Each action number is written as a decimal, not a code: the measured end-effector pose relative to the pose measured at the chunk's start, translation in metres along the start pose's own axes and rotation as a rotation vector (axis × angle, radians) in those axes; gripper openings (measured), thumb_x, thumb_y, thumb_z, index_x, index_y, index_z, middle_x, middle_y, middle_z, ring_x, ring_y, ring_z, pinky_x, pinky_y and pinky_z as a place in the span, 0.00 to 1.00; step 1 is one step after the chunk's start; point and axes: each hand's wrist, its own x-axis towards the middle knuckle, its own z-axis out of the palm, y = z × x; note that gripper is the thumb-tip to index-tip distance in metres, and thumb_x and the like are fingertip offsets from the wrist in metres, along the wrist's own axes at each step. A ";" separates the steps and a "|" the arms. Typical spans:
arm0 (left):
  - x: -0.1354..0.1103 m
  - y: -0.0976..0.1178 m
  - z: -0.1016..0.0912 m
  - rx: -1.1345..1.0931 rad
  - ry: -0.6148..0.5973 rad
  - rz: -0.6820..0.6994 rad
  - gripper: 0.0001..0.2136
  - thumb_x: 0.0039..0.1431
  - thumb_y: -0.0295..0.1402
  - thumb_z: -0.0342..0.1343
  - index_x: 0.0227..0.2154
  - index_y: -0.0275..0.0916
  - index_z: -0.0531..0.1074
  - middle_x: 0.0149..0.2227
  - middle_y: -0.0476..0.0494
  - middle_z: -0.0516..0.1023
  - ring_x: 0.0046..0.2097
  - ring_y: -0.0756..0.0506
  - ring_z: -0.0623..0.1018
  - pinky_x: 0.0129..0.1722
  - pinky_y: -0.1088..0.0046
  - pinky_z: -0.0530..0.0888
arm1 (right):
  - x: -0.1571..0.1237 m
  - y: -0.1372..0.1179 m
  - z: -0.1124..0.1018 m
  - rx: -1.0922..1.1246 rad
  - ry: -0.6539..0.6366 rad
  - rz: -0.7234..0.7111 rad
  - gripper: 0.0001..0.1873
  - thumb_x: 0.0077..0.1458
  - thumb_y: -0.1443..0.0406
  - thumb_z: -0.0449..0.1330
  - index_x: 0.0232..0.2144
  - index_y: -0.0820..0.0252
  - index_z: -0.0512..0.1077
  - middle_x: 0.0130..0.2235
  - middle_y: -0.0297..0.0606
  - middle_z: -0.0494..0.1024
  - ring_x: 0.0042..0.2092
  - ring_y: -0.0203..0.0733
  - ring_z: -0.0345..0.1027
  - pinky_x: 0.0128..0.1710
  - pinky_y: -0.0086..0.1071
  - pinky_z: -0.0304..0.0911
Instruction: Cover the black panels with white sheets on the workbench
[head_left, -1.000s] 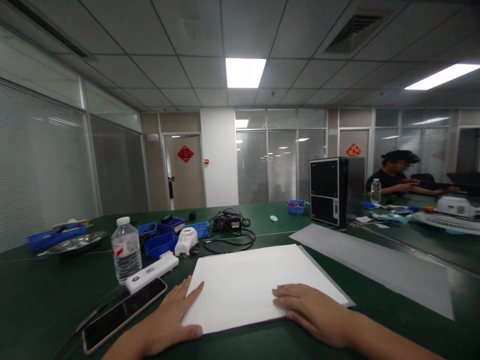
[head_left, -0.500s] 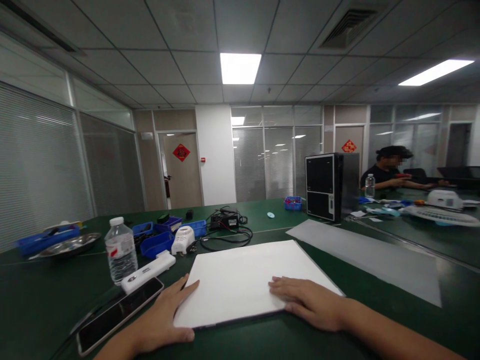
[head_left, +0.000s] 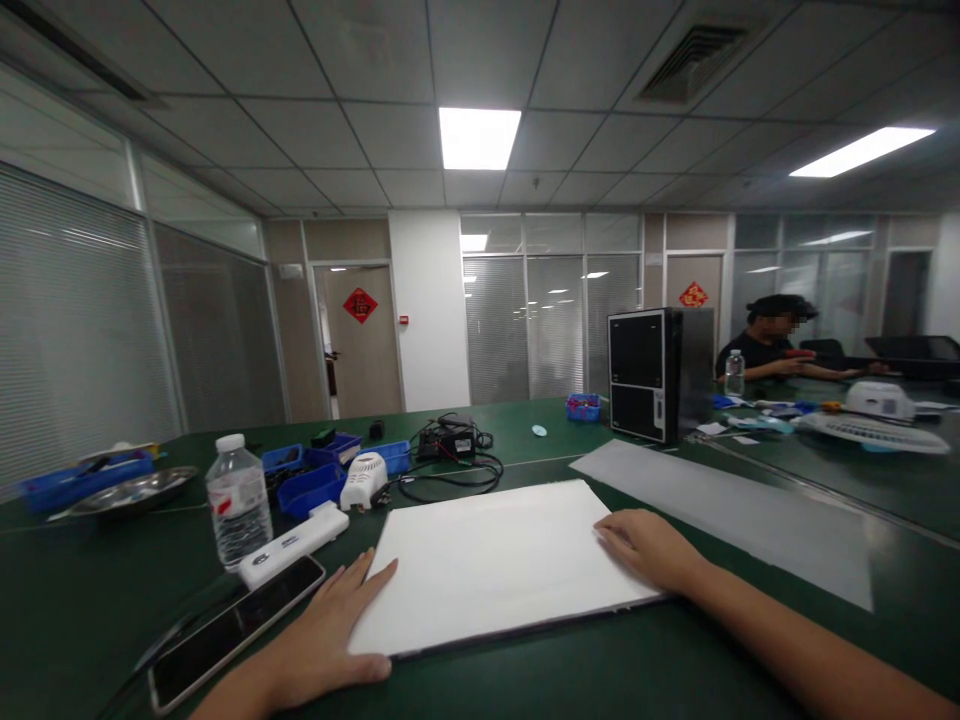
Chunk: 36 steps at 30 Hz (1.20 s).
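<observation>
A flat white rectangular panel [head_left: 487, 570] with a thin dark edge along its near side lies on the green table in front of me. My left hand [head_left: 330, 620] is open at its left end, fingers spread, with the thumb by the near corner and the index finger over the white surface. My right hand [head_left: 645, 550] rests on the panel's right side, fingers stretched out and lying close together on the surface. Its thumb is mostly hidden. A phone [head_left: 236, 635] and a white power strip [head_left: 294, 545] lie just left of my left hand.
Farther left stand a water bottle [head_left: 238, 505], blue bins [head_left: 307, 490] and a metal dish [head_left: 131, 490]. A black adapter with cables [head_left: 450, 440] lies behind the panel. A computer tower [head_left: 637, 375] and a translucent sheet [head_left: 727, 520] are at right. A person [head_left: 765, 345] sits beyond.
My right hand has slid rightward across the white panel, from its middle to near its right edge. My left hand has kept its place at the left end.
</observation>
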 end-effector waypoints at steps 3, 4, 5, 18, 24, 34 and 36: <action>0.000 0.000 0.000 0.001 0.004 0.006 0.52 0.46 0.68 0.53 0.69 0.47 0.43 0.71 0.38 0.38 0.69 0.27 0.42 0.66 0.42 0.49 | 0.007 0.021 0.004 -0.068 0.031 0.069 0.24 0.64 0.54 0.45 0.50 0.53 0.75 0.52 0.39 0.77 0.52 0.45 0.70 0.53 0.37 0.61; 0.000 0.001 -0.001 -0.001 0.003 0.004 0.53 0.46 0.68 0.53 0.69 0.46 0.44 0.71 0.38 0.38 0.69 0.27 0.42 0.66 0.42 0.49 | 0.009 0.031 0.005 -0.119 0.044 0.114 0.24 0.64 0.55 0.45 0.52 0.53 0.74 0.53 0.38 0.76 0.53 0.44 0.69 0.55 0.36 0.60; 0.000 0.001 -0.001 -0.003 0.003 0.002 0.53 0.45 0.68 0.53 0.69 0.46 0.44 0.71 0.38 0.38 0.69 0.28 0.41 0.66 0.42 0.48 | 0.010 0.043 0.005 -0.174 0.053 0.164 0.24 0.63 0.56 0.46 0.54 0.53 0.73 0.55 0.39 0.75 0.56 0.44 0.67 0.57 0.36 0.58; -0.001 0.002 -0.003 -0.021 -0.031 0.015 0.48 0.47 0.68 0.52 0.68 0.55 0.44 0.71 0.42 0.34 0.70 0.29 0.40 0.67 0.43 0.45 | 0.004 0.133 0.010 -0.341 -0.037 0.545 0.26 0.62 0.52 0.46 0.57 0.50 0.70 0.55 0.50 0.73 0.56 0.62 0.65 0.51 0.58 0.60; 0.000 0.006 -0.004 0.001 -0.036 0.006 0.49 0.47 0.69 0.51 0.68 0.53 0.44 0.71 0.40 0.33 0.70 0.29 0.41 0.67 0.43 0.46 | 0.004 0.121 0.006 -0.373 -0.011 0.494 0.19 0.63 0.60 0.48 0.49 0.61 0.73 0.49 0.53 0.76 0.51 0.59 0.68 0.46 0.48 0.63; 0.003 -0.006 0.004 0.028 0.006 0.046 0.53 0.48 0.68 0.51 0.69 0.42 0.38 0.70 0.35 0.34 0.70 0.30 0.41 0.67 0.44 0.49 | 0.004 0.069 -0.014 -0.376 0.212 0.432 0.23 0.68 0.60 0.39 0.50 0.62 0.70 0.44 0.51 0.78 0.44 0.52 0.73 0.43 0.43 0.64; 0.004 -0.007 0.004 0.031 0.012 0.041 0.54 0.48 0.68 0.51 0.69 0.40 0.37 0.70 0.34 0.34 0.70 0.31 0.41 0.67 0.46 0.49 | 0.004 0.047 -0.014 -0.332 0.254 0.241 0.23 0.68 0.58 0.41 0.53 0.61 0.70 0.48 0.50 0.77 0.48 0.51 0.71 0.50 0.43 0.62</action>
